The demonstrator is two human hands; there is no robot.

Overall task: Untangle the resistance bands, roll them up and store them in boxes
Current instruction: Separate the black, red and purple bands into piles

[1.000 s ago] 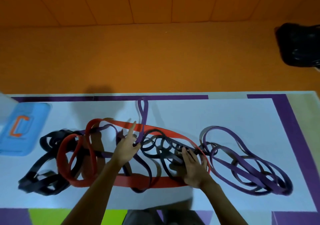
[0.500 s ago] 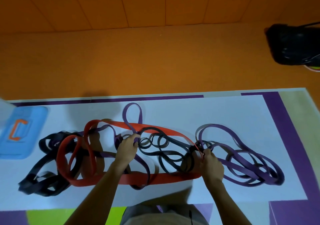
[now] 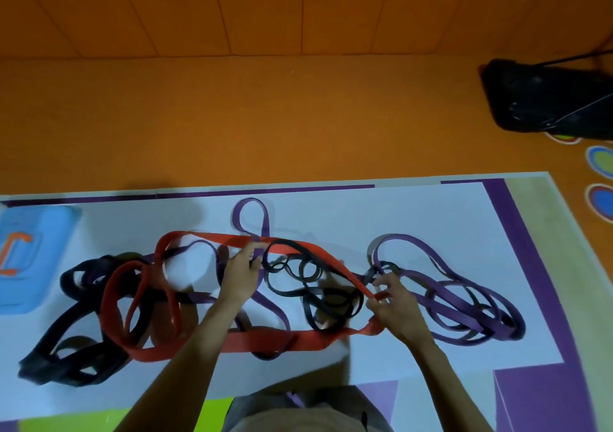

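The red band (image 3: 298, 338) lies as one long flat loop on the mat (image 3: 431, 219). Its long axis runs from L to R, across both hands.

R hand (image 3: 396, 305) grips the R end of this loop, where the band turns back; thumb & fingers are closed on it, and that end is a bit lifted. L hand (image 3: 240, 275) is clenched at the far strand of the red band, at the spot where the purple loop (image 3: 250, 201) crosses it. As far as I see, it pinches the neck of the purple loop, not the red one.

The main relation: the thin black bands (image 3: 335, 305) lie btw. the two hands, inside the red loop, and one black strand goes over the red far strand close to the L hand's fingertips. So the red band is not free yet. The purple bunch (image 3: 464, 308) lies just on the outer side of the R hand, touching the red end there.

I think R hand is the nearer one for pulling the red end toward the body, w/ L hand holding the crossing.

The wide dark bands (image 3: 66, 362) and the blue box (image 3: 30, 255) are well beyond the L hand, outward. Nothing is rolled or stored yet.
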